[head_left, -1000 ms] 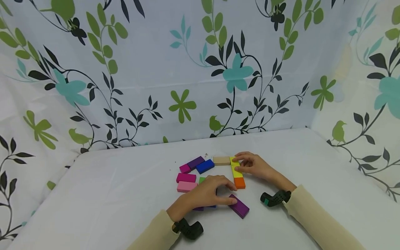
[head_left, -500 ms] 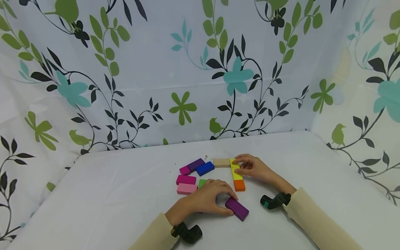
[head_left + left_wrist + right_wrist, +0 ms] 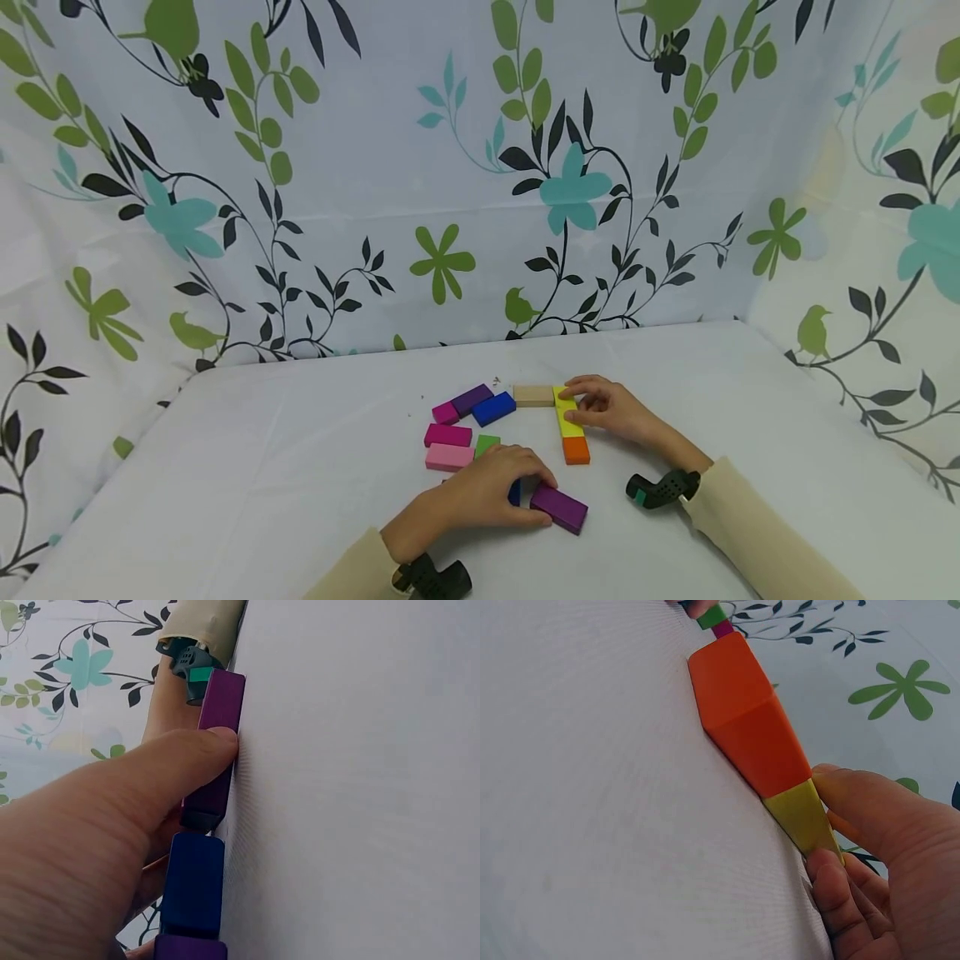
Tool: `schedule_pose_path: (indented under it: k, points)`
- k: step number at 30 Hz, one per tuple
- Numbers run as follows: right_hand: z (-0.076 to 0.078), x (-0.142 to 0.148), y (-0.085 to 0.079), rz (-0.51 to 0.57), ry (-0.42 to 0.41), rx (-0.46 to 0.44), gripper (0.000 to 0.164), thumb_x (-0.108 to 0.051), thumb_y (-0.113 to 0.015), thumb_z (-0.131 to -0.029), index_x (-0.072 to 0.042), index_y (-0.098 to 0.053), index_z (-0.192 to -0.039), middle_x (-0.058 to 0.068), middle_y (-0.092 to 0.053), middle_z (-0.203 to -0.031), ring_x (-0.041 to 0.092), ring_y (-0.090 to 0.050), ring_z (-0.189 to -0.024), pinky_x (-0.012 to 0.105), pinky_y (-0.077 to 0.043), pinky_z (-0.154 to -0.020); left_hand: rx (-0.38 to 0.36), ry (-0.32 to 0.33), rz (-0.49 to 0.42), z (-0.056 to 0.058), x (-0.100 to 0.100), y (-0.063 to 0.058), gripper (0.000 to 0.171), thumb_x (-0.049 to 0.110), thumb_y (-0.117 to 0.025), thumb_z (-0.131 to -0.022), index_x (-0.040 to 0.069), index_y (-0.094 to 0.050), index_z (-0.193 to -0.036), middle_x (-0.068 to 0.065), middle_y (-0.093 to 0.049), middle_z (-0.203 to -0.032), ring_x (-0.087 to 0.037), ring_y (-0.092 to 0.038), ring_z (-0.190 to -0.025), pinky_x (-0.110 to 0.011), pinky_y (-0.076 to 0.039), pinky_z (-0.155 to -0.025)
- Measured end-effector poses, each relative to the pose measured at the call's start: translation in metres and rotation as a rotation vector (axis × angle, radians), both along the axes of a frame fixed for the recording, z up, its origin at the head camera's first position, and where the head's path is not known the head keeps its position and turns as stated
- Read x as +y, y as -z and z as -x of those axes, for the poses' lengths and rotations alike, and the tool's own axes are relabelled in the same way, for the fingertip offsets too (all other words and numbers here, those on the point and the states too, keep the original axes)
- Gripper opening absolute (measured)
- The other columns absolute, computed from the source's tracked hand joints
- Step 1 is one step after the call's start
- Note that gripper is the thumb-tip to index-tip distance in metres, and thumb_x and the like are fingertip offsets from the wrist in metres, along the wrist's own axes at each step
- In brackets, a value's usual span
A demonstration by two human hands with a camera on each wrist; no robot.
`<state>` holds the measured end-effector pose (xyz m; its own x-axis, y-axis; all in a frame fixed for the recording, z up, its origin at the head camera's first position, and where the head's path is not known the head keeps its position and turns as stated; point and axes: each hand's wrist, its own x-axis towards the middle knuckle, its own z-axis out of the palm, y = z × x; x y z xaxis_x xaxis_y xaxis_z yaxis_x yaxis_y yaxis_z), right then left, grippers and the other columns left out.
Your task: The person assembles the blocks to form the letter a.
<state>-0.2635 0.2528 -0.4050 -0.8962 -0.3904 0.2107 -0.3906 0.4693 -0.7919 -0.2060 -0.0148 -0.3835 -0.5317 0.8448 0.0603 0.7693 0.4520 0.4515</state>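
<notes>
My left hand [image 3: 487, 492] grips a purple block [image 3: 561, 510] by its left end, thumb on the near side and fingers on the far side. In the left wrist view the thumb [image 3: 199, 754] presses against that block, and a dark blue block [image 3: 193, 881] lies end-on just behind it. My right hand [image 3: 613, 412] holds a yellow block [image 3: 572, 427] between thumb and fingers. An orange block [image 3: 576, 451] adjoins its near end, and a tan block [image 3: 533, 396] meets its far end. Part of the blue block is hidden behind the left hand.
Left of the hands lie a pink block [image 3: 449, 457], a magenta block [image 3: 447, 435] and a green block [image 3: 486, 444]. Farther back sit a bright blue block [image 3: 494, 408] and a dark violet block [image 3: 472, 399]. A patterned curtain [image 3: 360, 183] rises behind the white table [image 3: 300, 467].
My left hand has closed on the purple block and drawn it left and slightly nearer, toward the dark blue block. The right hand stays at the yellow block.
</notes>
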Motion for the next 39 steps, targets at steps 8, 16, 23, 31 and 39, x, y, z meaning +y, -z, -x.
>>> schedule_pose_path:
  k: [8, 16, 23, 31, 39]
  points:
    - [0.0018, 0.0013, 0.0037, -0.016, 0.012, -0.004, 0.033, -0.017, -0.071, -0.09, -0.004, -0.067, -0.12, 0.022, -0.048, -0.138, 0.017, -0.056, -0.087, 0.02, -0.048, -0.076, -0.019, -0.01, -0.011, -0.0008, -0.0021, 0.0015, 0.035, 0.04, -0.07, -0.089, 0.023, -0.065, -0.119, 0.017, -0.062, -0.111, 0.001, -0.052, -0.109, -0.035, -0.038, -0.105]
    - [0.0037, 0.0005, 0.0032, -0.02, -0.005, 0.022, 0.033, -0.017, -0.071, -0.09, -0.002, -0.066, -0.119, 0.024, -0.048, -0.136, 0.015, -0.056, -0.085, 0.02, -0.049, -0.074, 0.007, -0.012, -0.012, -0.0003, -0.004, 0.0022, 0.034, 0.04, -0.068, -0.09, 0.023, -0.067, -0.119, 0.013, -0.062, -0.112, -0.001, -0.053, -0.105, -0.032, -0.041, -0.1]
    - [0.0039, 0.001, 0.0044, -0.024, 0.022, -0.014, 0.032, -0.02, -0.071, -0.09, -0.006, -0.067, -0.119, 0.02, -0.048, -0.138, 0.018, -0.057, -0.089, 0.02, -0.049, -0.077, 0.018, -0.051, -0.006, 0.0016, -0.0033, 0.0023, 0.035, 0.041, -0.069, -0.088, 0.022, -0.067, -0.118, 0.012, -0.063, -0.111, -0.002, -0.053, -0.104, -0.028, -0.044, -0.096]
    - [0.0029, 0.0026, 0.0045, -0.011, 0.028, -0.026, 0.033, -0.019, -0.072, -0.089, -0.006, -0.067, -0.12, 0.02, -0.048, -0.138, 0.02, -0.057, -0.09, 0.02, -0.05, -0.078, 0.071, -0.09, -0.006, 0.002, -0.0024, 0.0026, 0.035, 0.043, -0.07, -0.087, 0.022, -0.068, -0.116, 0.011, -0.064, -0.11, -0.003, -0.054, -0.102, -0.026, -0.045, -0.095]
    - [0.0034, 0.0012, 0.0041, -0.002, 0.018, -0.023, 0.034, -0.019, -0.072, -0.089, -0.005, -0.067, -0.119, 0.021, -0.048, -0.138, 0.02, -0.057, -0.088, 0.02, -0.05, -0.077, 0.105, -0.151, -0.044, 0.0009, -0.0041, 0.0032, 0.033, 0.041, -0.071, -0.086, 0.02, -0.068, -0.111, 0.009, -0.063, -0.106, -0.005, -0.055, -0.099, -0.023, -0.047, -0.091]
